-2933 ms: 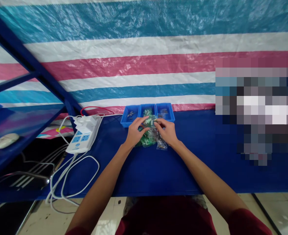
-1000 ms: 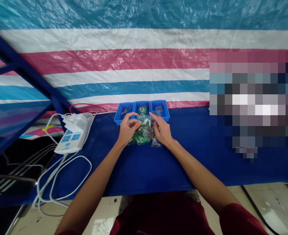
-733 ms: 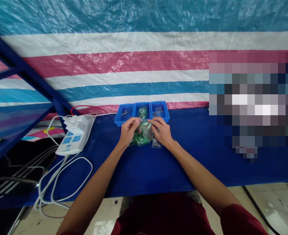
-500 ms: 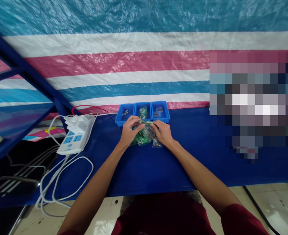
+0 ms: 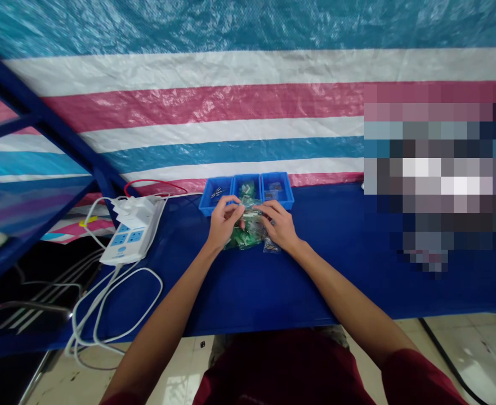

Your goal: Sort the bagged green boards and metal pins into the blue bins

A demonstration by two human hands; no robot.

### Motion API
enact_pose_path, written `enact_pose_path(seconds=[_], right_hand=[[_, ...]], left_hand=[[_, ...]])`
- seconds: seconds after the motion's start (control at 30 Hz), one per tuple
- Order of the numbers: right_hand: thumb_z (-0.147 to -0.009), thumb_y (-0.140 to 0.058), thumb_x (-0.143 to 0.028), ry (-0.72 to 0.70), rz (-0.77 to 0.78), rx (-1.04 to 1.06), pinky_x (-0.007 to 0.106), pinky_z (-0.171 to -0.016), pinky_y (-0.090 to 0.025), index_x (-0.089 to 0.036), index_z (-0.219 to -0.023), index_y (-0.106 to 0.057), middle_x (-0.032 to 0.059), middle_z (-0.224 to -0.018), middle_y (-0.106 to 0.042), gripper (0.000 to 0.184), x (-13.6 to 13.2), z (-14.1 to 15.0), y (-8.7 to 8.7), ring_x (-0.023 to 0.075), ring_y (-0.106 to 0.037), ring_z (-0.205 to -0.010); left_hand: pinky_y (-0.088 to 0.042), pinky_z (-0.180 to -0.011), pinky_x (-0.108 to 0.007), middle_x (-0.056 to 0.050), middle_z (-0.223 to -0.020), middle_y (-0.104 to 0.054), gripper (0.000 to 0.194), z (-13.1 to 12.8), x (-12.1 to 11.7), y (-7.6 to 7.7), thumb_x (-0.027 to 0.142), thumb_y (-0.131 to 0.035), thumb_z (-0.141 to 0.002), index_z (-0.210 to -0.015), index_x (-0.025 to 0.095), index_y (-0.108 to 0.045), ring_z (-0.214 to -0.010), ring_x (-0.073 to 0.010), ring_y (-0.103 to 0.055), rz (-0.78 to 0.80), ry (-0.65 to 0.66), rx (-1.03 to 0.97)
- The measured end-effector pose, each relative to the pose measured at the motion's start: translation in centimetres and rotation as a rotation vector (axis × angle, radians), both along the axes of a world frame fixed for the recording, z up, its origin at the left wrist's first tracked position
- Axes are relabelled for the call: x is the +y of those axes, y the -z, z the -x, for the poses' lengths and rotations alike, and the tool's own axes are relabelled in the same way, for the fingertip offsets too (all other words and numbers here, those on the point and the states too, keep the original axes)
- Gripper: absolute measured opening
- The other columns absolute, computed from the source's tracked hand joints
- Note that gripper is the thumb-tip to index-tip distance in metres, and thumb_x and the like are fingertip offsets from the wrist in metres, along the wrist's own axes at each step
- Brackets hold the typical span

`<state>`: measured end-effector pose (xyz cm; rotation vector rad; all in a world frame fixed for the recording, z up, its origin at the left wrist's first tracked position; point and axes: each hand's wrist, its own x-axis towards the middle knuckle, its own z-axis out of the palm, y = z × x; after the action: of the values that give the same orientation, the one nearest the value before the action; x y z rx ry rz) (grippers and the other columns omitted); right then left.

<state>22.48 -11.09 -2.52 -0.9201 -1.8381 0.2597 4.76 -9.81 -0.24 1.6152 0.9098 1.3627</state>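
Note:
Between my two hands is a small clear plastic bag (image 5: 251, 207), its contents too small to make out. My left hand (image 5: 222, 224) pinches its left side with thumb and fingers. At the opposite side my right hand (image 5: 280, 226) has its fingertips closed on the bag. Below them on the table lie green plastic bags (image 5: 248, 241) and, near my right palm, a clear bag of small parts (image 5: 270, 246). Just beyond my hands stand three blue bins: a left bin (image 5: 205, 207) with metal pins, a middle bin (image 5: 261, 183) with a greenish bag, and a right bin (image 5: 289, 197) with small clear bags.
A white power strip (image 5: 132, 239) with plugs lies at the left of the blue table (image 5: 256, 298), its white cables (image 5: 161, 287) looped toward the front edge. A blue metal frame (image 5: 62, 140) rises at left. Behind hangs a striped plastic sheet (image 5: 231, 107). A blurred patch covers the right.
Both hands have shifted slightly, and the clear bag between them shows more openly. My right fingers are straighter than before. The bins and the bags on the table stay put.

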Motion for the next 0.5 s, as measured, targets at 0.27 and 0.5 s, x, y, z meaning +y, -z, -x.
enact_pose_path(seconds=[0.27, 0.5], right_hand=[[-0.096, -0.042, -0.039, 0.079, 0.028, 0.009, 0.024, -0.062, -0.041, -0.018, -0.069, -0.058, 0.0017, -0.064, -0.055, 0.038, 0.26, 0.12, -0.25, 0.0127, -0.053, -0.062], [-0.095, -0.041, -0.041, 0.09, 0.064, 0.052, 0.024, -0.064, -0.042, -0.017, -0.075, -0.063, 0.003, -0.07, -0.064, 0.038, -0.28, 0.07, -0.72, 0.0128, -0.057, -0.062]], left_hand=[[-0.05, -0.064, -0.025, -0.005, -0.086, -0.063, 0.03, 0.29, 0.49, 0.72, 0.045, -0.068, -0.077, -0.078, 0.015, -0.065, -0.074, -0.0151, -0.06, -0.158, -0.083, 0.249], [-0.04, -0.041, -0.019, 0.008, -0.05, -0.047, 0.029, 0.07, -0.48, 0.0, 0.038, -0.068, -0.079, -0.098, 0.017, -0.062, -0.038, -0.007, -0.046, 0.02, 0.006, 0.109]])
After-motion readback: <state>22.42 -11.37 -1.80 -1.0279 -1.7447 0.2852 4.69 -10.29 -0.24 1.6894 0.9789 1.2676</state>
